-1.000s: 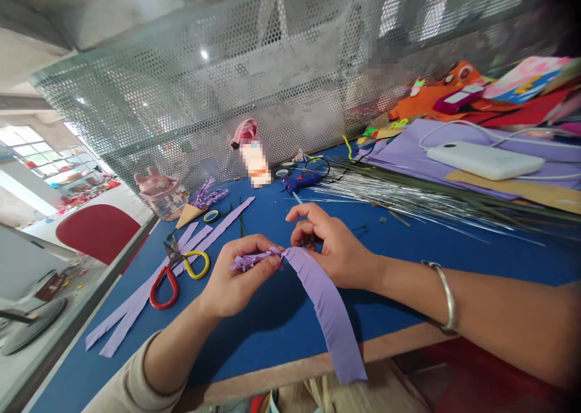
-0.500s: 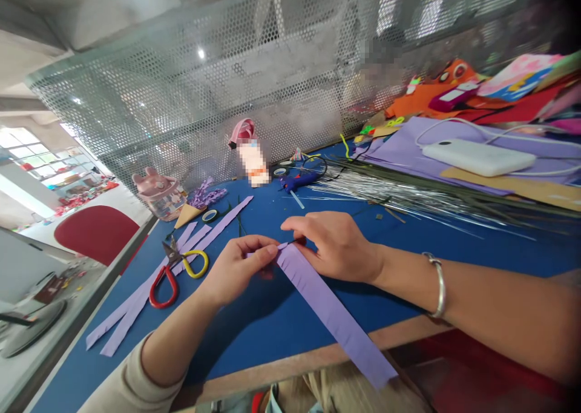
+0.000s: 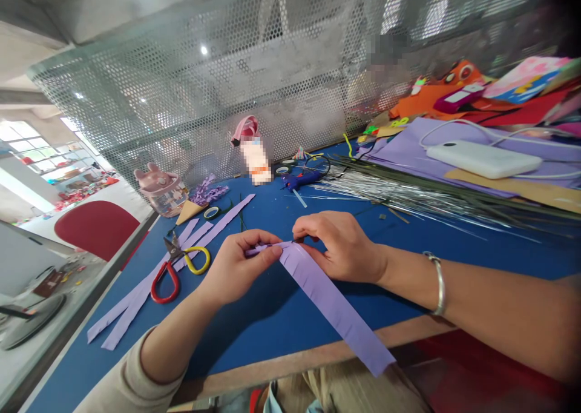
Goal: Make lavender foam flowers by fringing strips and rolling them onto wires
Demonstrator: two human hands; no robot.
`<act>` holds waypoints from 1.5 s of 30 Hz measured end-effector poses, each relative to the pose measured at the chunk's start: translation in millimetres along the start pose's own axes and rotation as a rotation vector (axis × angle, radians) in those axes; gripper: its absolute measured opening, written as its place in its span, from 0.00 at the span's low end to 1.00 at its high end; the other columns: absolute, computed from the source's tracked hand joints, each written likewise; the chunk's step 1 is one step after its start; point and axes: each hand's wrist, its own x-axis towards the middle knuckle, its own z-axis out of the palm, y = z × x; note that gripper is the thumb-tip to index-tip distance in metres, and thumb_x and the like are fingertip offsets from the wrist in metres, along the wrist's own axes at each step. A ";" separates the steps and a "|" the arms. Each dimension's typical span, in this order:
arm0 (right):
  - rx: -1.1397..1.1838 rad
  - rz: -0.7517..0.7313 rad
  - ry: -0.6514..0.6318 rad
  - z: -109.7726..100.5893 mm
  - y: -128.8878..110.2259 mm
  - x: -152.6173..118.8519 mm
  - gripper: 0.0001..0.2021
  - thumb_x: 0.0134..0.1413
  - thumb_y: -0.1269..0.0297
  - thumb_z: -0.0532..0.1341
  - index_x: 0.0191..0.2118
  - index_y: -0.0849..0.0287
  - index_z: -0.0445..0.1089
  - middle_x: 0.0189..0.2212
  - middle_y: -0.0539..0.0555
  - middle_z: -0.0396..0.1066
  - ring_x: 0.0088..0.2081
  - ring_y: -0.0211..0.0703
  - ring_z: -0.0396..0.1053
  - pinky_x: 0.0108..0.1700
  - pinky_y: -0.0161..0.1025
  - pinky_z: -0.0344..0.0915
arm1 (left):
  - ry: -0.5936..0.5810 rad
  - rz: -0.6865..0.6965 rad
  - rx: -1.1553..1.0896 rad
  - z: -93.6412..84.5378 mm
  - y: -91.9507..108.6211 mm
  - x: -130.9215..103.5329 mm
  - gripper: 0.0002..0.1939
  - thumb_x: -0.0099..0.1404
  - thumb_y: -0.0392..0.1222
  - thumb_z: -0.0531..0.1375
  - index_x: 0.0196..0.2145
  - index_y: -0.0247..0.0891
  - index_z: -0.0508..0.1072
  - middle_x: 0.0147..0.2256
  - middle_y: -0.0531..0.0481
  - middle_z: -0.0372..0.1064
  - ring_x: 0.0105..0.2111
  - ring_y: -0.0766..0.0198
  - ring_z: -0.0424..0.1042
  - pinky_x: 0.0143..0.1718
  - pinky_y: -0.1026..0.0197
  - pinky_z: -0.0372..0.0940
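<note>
A fringed purple paper strip (image 3: 336, 307) slants from between my hands down over the table's front edge. My left hand (image 3: 240, 261) pinches its upper end, where the paper is gathered into a narrow roll. Just to the right, my right hand (image 3: 340, 246) has its fingers closed on a thin dark stem at that same end; the fingertips partly hide it. Scissors (image 3: 175, 261) with one red and one yellow handle lie left of my left hand, beside and over other purple strips (image 3: 131, 307).
Behind my hands lie a blue glue gun (image 3: 306, 178), tape rolls (image 3: 211, 213) and silvery wires (image 3: 376, 186). A pink-lidded jar (image 3: 161, 189) stands back left. A white power bank (image 3: 483, 157) rests on purple sheets (image 3: 408, 146) at right, before a perforated metal screen (image 3: 181, 98).
My right hand's fingertips have shifted slightly right. More gathered purple paper shows at my left fingers, and the strip's lower end has risen a little.
</note>
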 end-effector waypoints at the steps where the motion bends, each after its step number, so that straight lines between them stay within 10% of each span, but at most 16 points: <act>1: 0.001 -0.003 0.006 0.1 0.2 0.0 0.06 0.57 0.66 0.56 0.41 0.57 0.60 0.27 0.50 0.72 0.26 0.37 0.68 0.29 0.33 0.61 | 0.008 0.019 0.028 0.4 0.8 -0.8 0.12 0.58 0.47 0.62 0.34 0.35 0.78 0.25 0.50 0.70 0.22 0.70 0.62 0.23 0.67 0.57; 13: 0.142 0.244 -0.100 5.8 0.6 -5.7 0.12 0.55 0.64 0.58 0.44 0.57 0.58 0.25 0.48 0.73 0.25 0.36 0.69 0.29 0.32 0.61 | 0.009 0.229 0.168 -3.4 0.4 -2.2 0.07 0.59 0.42 0.62 0.34 0.39 0.79 0.31 0.46 0.76 0.30 0.62 0.71 0.31 0.63 0.63; 21: 0.051 0.117 0.082 2.4 0.1 -2.8 0.08 0.58 0.65 0.57 0.43 0.58 0.61 0.28 0.51 0.75 0.29 0.38 0.73 0.32 0.33 0.64 | 0.059 0.119 -0.574 9.0 -12.7 0.5 0.36 0.53 0.67 0.59 0.51 0.38 0.67 0.39 0.44 0.71 0.33 0.62 0.70 0.34 0.61 0.65; 28: -0.034 0.089 0.052 2.0 -3.0 -1.4 0.11 0.57 0.62 0.57 0.45 0.59 0.62 0.28 0.52 0.74 0.29 0.40 0.71 0.33 0.35 0.65 | 0.145 -0.138 -0.658 25.6 -0.3 -3.8 0.14 0.57 0.50 0.64 0.34 0.35 0.72 0.22 0.54 0.68 0.22 0.70 0.66 0.25 0.67 0.60; 45: 0.185 0.265 0.061 2.9 -8.6 -1.3 0.09 0.56 0.66 0.59 0.41 0.56 0.59 0.29 0.50 0.72 0.29 0.36 0.69 0.32 0.33 0.64 | 0.153 0.140 -0.259 17.3 -2.3 -8.6 0.04 0.60 0.38 0.60 0.30 0.37 0.75 0.27 0.52 0.71 0.28 0.68 0.68 0.32 0.65 0.63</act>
